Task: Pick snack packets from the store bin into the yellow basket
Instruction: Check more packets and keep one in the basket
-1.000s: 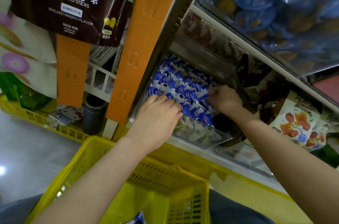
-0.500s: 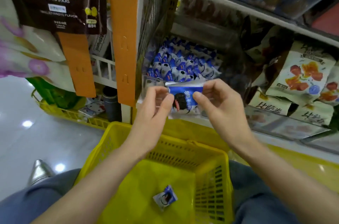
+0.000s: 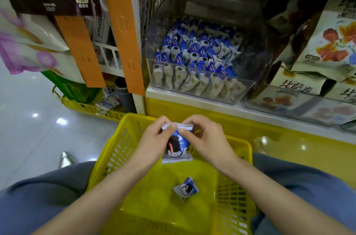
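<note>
Left hand (image 3: 154,140) and right hand (image 3: 206,138) fingers pinch top seal of blue-white snack packet (image 3: 176,151), hanging over yellow basket (image 3: 115,154). Probably light, crinkly, slippery film (contents likely crushable); hold by crimped seal edge, not the middle.

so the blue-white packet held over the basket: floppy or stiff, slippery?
Probably light: left hand and right hand hold the packet by its top seam with fingertip pinches alone. Likely pliable film; it hangs below the seam yet keeps its shape. Glossy wrapper, so possibly slippery.
</note>
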The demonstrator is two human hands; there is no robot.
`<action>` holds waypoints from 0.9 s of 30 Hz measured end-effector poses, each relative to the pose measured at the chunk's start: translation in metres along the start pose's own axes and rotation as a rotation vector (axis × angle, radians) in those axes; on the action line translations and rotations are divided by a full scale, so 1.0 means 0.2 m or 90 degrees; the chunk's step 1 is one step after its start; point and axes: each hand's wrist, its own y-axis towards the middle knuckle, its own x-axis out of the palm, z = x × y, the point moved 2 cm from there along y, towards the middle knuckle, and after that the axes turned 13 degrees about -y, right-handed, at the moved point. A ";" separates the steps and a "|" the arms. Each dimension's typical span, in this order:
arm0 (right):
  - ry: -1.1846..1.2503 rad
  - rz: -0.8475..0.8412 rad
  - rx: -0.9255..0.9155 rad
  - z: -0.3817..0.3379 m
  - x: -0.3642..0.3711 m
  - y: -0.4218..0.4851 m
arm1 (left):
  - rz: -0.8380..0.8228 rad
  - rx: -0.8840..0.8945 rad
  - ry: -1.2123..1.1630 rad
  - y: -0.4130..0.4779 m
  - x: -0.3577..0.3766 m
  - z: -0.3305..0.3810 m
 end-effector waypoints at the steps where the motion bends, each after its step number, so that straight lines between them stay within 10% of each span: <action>1: -0.071 0.009 -0.049 0.00 0.00 0.00 | 0.009 -0.024 -0.026 0.00 0.00 -0.01; 5: -0.277 0.042 -0.154 0.00 0.00 -0.01 | 0.041 -0.087 -0.083 0.01 0.00 -0.04; 11: 0.125 0.097 0.183 0.07 -0.02 0.04 | 0.014 -0.113 -0.089 0.01 0.00 -0.06; 16: 0.409 -0.073 0.381 0.10 0.03 0.01 | 0.090 -0.016 -0.090 0.02 -0.06 -0.05; 20: 0.163 -0.260 0.285 0.10 0.10 -0.06 | 0.114 0.076 0.023 0.04 -0.08 -0.03; 27: 0.044 0.006 0.054 0.05 0.07 -0.05 | 0.011 0.187 0.239 0.01 -0.05 -0.02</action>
